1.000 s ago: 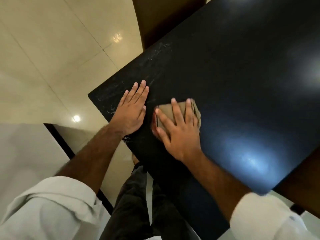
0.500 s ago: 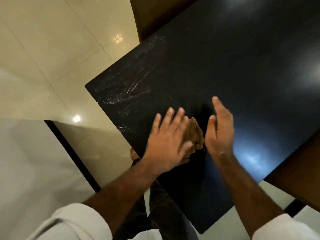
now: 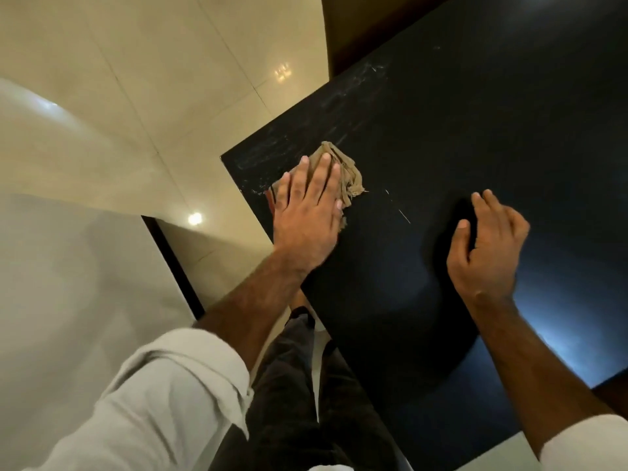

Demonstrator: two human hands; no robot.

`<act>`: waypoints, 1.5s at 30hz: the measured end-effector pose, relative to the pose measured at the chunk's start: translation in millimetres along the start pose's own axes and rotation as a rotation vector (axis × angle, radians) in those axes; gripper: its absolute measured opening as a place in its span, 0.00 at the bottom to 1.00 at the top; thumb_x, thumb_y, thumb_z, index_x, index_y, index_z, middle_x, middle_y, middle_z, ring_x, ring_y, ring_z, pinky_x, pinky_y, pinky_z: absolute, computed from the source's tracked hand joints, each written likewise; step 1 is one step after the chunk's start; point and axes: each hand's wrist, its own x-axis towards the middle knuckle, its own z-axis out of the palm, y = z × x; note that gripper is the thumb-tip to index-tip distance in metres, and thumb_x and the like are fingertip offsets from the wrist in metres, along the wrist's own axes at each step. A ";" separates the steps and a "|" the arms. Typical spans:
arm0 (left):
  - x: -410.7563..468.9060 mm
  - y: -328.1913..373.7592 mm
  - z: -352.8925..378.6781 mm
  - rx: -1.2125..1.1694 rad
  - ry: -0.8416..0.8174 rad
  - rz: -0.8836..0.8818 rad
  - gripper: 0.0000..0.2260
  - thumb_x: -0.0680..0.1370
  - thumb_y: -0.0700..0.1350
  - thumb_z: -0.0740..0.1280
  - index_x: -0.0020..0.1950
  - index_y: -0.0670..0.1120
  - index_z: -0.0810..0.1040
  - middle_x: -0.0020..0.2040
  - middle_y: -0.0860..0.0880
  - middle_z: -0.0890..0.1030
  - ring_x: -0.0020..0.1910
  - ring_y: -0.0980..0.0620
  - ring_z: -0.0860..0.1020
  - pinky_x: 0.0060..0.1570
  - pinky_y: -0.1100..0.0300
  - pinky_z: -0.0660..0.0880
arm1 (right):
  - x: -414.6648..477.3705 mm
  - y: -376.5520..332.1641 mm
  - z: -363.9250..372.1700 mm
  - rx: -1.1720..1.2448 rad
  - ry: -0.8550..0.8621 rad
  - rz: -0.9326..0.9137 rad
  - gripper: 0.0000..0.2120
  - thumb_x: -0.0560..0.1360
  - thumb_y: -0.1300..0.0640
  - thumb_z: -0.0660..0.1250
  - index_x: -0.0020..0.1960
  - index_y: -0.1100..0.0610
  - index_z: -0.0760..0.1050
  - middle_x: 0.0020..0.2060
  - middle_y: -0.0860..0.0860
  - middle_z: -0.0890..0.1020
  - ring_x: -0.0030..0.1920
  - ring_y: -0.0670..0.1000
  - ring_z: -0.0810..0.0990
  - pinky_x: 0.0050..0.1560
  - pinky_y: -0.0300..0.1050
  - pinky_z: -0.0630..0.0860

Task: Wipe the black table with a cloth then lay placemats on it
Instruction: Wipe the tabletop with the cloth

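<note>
Left hand [image 3: 306, 215], fingers straight, presses the tan cloth [image 3: 348, 171] flat on the black table [image 3: 475, 113] near its corner, at ten o'clock from the right hand [image 3: 486, 239] — fingers loosely curled over the tabletop, holding nothing.

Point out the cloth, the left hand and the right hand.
cloth [image 3: 351, 178], head view, bunched far edge.
left hand [image 3: 306, 212], head view, back of hand.
right hand [image 3: 489, 249], head view, back of hand.

Glossy cream tile floor [image 3: 136, 96], light reflections [image 3: 194, 218], brown chair [image 3: 356, 28]
</note>
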 end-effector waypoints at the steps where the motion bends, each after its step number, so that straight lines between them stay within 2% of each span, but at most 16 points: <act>1: -12.2 13.3 4.1 0.002 -0.024 0.042 0.31 0.89 0.58 0.50 0.91 0.51 0.46 0.91 0.49 0.45 0.89 0.42 0.43 0.86 0.35 0.49 | -0.4 -1.5 0.1 -0.022 -0.002 0.001 0.22 0.88 0.55 0.61 0.81 0.60 0.71 0.80 0.58 0.73 0.77 0.65 0.67 0.78 0.50 0.64; 4: -78.5 41.6 17.3 0.027 -0.083 0.251 0.30 0.90 0.57 0.51 0.91 0.50 0.48 0.91 0.49 0.45 0.89 0.41 0.44 0.85 0.35 0.51 | -0.9 -4.6 0.4 -0.108 0.001 -0.040 0.22 0.89 0.51 0.61 0.79 0.59 0.73 0.81 0.59 0.72 0.74 0.66 0.68 0.74 0.58 0.69; 7: -110.7 24.5 21.1 0.025 -0.083 0.334 0.29 0.91 0.56 0.53 0.91 0.51 0.51 0.91 0.49 0.49 0.90 0.42 0.47 0.85 0.37 0.54 | -1.9 -5.3 3.0 -0.183 -0.011 -0.085 0.22 0.88 0.49 0.63 0.79 0.57 0.75 0.82 0.58 0.71 0.74 0.67 0.68 0.70 0.61 0.72; 9: -90.2 -6.3 14.0 0.050 -0.097 0.284 0.30 0.90 0.58 0.50 0.91 0.52 0.45 0.91 0.50 0.43 0.90 0.43 0.43 0.85 0.36 0.51 | -3.3 -4.8 5.4 -0.196 -0.002 -0.101 0.23 0.87 0.48 0.64 0.79 0.57 0.76 0.82 0.58 0.70 0.74 0.67 0.68 0.71 0.61 0.72; 12: -29.3 -66.5 -3.2 0.049 -0.094 0.093 0.31 0.89 0.60 0.43 0.90 0.53 0.37 0.90 0.50 0.37 0.89 0.43 0.38 0.86 0.35 0.47 | -2.7 -1.9 5.9 -0.207 -0.011 -0.106 0.23 0.88 0.48 0.63 0.79 0.57 0.76 0.82 0.59 0.70 0.74 0.67 0.68 0.73 0.61 0.71; 15: 28.2 -109.9 -20.6 0.056 -0.041 -0.037 0.31 0.88 0.61 0.40 0.90 0.53 0.42 0.91 0.51 0.41 0.89 0.45 0.41 0.86 0.37 0.49 | -0.7 -5.6 7.6 -0.234 -0.046 -0.121 0.24 0.88 0.48 0.60 0.81 0.57 0.74 0.83 0.58 0.69 0.79 0.66 0.66 0.77 0.63 0.70; 17: 53.9 -104.3 -26.7 0.051 -0.005 -0.082 0.31 0.88 0.61 0.41 0.91 0.53 0.46 0.91 0.51 0.45 0.90 0.44 0.43 0.86 0.36 0.49 | 3.1 -11.3 6.7 -0.286 -0.096 -0.117 0.26 0.89 0.46 0.56 0.84 0.55 0.69 0.85 0.58 0.65 0.85 0.65 0.60 0.78 0.65 0.68; 20: 64.4 -56.3 -25.3 0.061 -0.013 -0.044 0.31 0.89 0.60 0.46 0.90 0.52 0.43 0.91 0.50 0.43 0.89 0.42 0.42 0.86 0.36 0.45 | 6.2 -19.4 3.3 -0.346 -0.193 -0.061 0.30 0.88 0.43 0.53 0.88 0.50 0.61 0.88 0.56 0.57 0.88 0.63 0.51 0.77 0.69 0.68; 23: 32.0 4.9 -13.8 0.032 -0.095 0.172 0.32 0.89 0.59 0.49 0.90 0.52 0.42 0.90 0.49 0.41 0.89 0.42 0.39 0.85 0.33 0.45 | 12.7 -28.5 2.9 -0.378 -0.265 -0.040 0.32 0.87 0.41 0.51 0.89 0.48 0.55 0.89 0.56 0.52 0.88 0.64 0.47 0.77 0.71 0.67; 26: -11.6 27.9 -3.9 0.040 -0.135 0.278 0.31 0.89 0.58 0.50 0.90 0.52 0.44 0.91 0.50 0.42 0.89 0.42 0.40 0.85 0.34 0.46 | 31.7 -56.5 18.8 -0.370 -0.292 -0.071 0.32 0.87 0.40 0.54 0.89 0.48 0.54 0.89 0.56 0.51 0.88 0.65 0.47 0.77 0.71 0.68; 29: -22.8 0.1 -2.6 0.064 -0.112 0.234 0.31 0.90 0.59 0.50 0.90 0.53 0.43 0.90 0.50 0.41 0.89 0.42 0.40 0.86 0.34 0.47 | 53.5 -82.0 35.4 -0.343 -0.287 -0.098 0.33 0.87 0.39 0.54 0.89 0.47 0.53 0.89 0.55 0.51 0.88 0.65 0.47 0.78 0.70 0.67; 32: 9.4 -49.4 -15.6 0.061 -0.117 0.076 0.31 0.89 0.61 0.44 0.89 0.54 0.37 0.89 0.52 0.35 0.88 0.43 0.37 0.86 0.35 0.44 | 59.6 -82.0 40.9 -0.350 -0.280 -0.101 0.34 0.87 0.37 0.52 0.90 0.47 0.51 0.89 0.55 0.49 0.88 0.64 0.45 0.80 0.68 0.65; 36: 81.8 -73.0 -28.8 0.038 -0.054 -0.018 0.32 0.88 0.62 0.42 0.90 0.54 0.42 0.90 0.52 0.40 0.89 0.44 0.40 0.86 0.34 0.46 | 56.5 -83.4 43.7 -0.374 -0.263 -0.089 0.34 0.87 0.38 0.52 0.90 0.47 0.51 0.89 0.58 0.48 0.88 0.65 0.44 0.80 0.67 0.66; 39: 114.5 -27.1 -28.8 0.057 -0.042 0.071 0.31 0.89 0.60 0.47 0.90 0.53 0.43 0.91 0.50 0.42 0.89 0.42 0.41 0.85 0.32 0.47 | 56.9 -85.2 45.0 -0.380 -0.268 -0.057 0.36 0.87 0.37 0.52 0.90 0.50 0.50 0.89 0.61 0.46 0.88 0.66 0.44 0.79 0.68 0.65; 42: 96.9 15.0 -21.3 0.086 -0.064 0.294 0.31 0.89 0.59 0.49 0.90 0.53 0.45 0.91 0.49 0.45 0.89 0.40 0.43 0.84 0.31 0.50 | 55.3 -84.1 44.4 -0.381 -0.280 -0.051 0.37 0.87 0.37 0.53 0.90 0.53 0.50 0.89 0.60 0.46 0.88 0.64 0.44 0.79 0.66 0.65; 45: 55.7 -4.3 -17.0 0.108 -0.094 0.347 0.30 0.89 0.59 0.47 0.90 0.53 0.44 0.91 0.50 0.44 0.89 0.43 0.42 0.85 0.34 0.49 | 56.9 -85.5 43.1 -0.368 -0.299 -0.036 0.37 0.87 0.37 0.52 0.90 0.53 0.49 0.89 0.59 0.45 0.89 0.63 0.44 0.80 0.66 0.65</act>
